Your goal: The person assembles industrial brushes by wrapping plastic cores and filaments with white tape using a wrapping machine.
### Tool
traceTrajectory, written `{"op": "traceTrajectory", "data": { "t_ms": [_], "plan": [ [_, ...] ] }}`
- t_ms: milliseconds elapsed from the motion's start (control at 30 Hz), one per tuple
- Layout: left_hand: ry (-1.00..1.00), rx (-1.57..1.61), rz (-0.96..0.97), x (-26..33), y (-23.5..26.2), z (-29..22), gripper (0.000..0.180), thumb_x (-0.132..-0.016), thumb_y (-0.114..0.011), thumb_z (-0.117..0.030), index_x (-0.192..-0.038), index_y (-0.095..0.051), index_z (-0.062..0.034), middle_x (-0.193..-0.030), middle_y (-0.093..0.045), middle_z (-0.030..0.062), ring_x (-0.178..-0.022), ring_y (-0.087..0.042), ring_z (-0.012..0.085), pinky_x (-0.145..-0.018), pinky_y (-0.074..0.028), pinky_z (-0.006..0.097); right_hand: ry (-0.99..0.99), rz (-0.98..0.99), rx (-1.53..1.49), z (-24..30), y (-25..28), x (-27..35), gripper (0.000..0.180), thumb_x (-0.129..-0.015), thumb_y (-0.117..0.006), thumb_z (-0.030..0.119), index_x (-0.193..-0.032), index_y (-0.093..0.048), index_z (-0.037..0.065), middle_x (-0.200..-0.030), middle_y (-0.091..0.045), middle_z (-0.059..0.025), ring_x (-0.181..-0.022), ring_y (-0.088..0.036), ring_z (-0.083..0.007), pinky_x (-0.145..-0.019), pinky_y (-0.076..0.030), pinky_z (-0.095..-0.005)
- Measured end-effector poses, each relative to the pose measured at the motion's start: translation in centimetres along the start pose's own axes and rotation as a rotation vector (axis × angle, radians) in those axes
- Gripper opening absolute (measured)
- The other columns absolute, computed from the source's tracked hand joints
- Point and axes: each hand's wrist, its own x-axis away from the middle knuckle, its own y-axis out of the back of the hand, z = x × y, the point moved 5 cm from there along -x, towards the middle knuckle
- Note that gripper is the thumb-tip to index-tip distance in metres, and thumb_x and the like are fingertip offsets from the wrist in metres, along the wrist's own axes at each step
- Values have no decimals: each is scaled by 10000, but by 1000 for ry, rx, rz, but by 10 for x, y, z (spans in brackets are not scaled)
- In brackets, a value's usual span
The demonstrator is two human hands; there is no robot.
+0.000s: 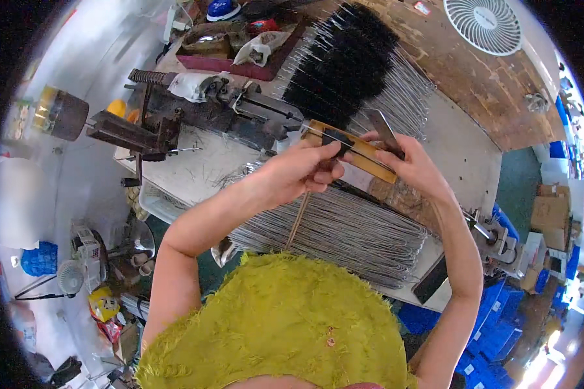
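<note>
The left hand [302, 167] covers part of a small dark piece [336, 137], so its full shape cannot be told. The right hand [418, 170] hides the lower end of a metal blade [385, 131] and part of a yellow block [371, 166] (its far end shows past the fingers). The green shirt [279, 311], cut off by the lower edge, covers some of the wire bundle [331, 223]. The left forearm hides part of a white crate [157, 204]. The upper edge crops a fan [485, 23]. A pale oval [16, 202] at far left is blurred.
</note>
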Motion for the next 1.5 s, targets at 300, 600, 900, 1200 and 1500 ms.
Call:
{"op": "traceTrajectory", "data": {
  "t_ms": [300, 600, 900, 1200, 1500],
  "plan": [
    [-46, 383, 122, 0, -19, 2, 356, -890, -501, -121, -1203, -466, 45, -1139, -565, 198, -1088, -551, 291, -938, -460, 381, -123, 55, -148, -3, 15, 10, 296, -851, -554, 118, -1134, -556, 29, -944, -604, -29, -823, -522, -92, -750, -425, -252],
    [-190, 380, 134, 0, -3, 8, 328, -818, -517, 2, -1143, -508, 40, -1118, -580, 158, -1068, -556, 301, -964, -436, 461, 317, -462, 576, 70, -29, 32, 358, -741, -543, -67, -1078, -575, 50, -874, -550, -131, -805, -569, -288, -669, -466, -352],
    [-214, 353, 230, -3, -2, 13, 538, -770, -522, 45, -1275, -363, -53, -1275, -466, 121, -1169, -486, 300, -957, -422, 490, 287, -493, 309, 65, -29, 10, 185, -731, -617, -33, -898, -656, 35, -812, -586, -117, -743, -593, -267, -634, -480, -329],
    [-225, 283, 183, -5, -5, 10, 544, -772, -495, 62, -1286, -351, -45, -1249, -491, 136, -1155, -501, 319, -961, -422, 470, 162, -404, 302, 54, -24, -1, 174, -717, -624, -38, -884, -651, 1, -812, -594, -126, -711, -590, -266, -627, -462, -321],
    [-240, 283, 150, -6, -2, 7, 548, -751, -494, 84, -1278, -354, 20, -1261, -476, 199, -1158, -489, 352, -1013, -392, 437, 114, -465, 296, 47, -3, 27, 169, -727, -634, -29, -891, -657, 6, -779, -592, -108, -691, -593, -221, -612, -464, -292]
  ]
}}
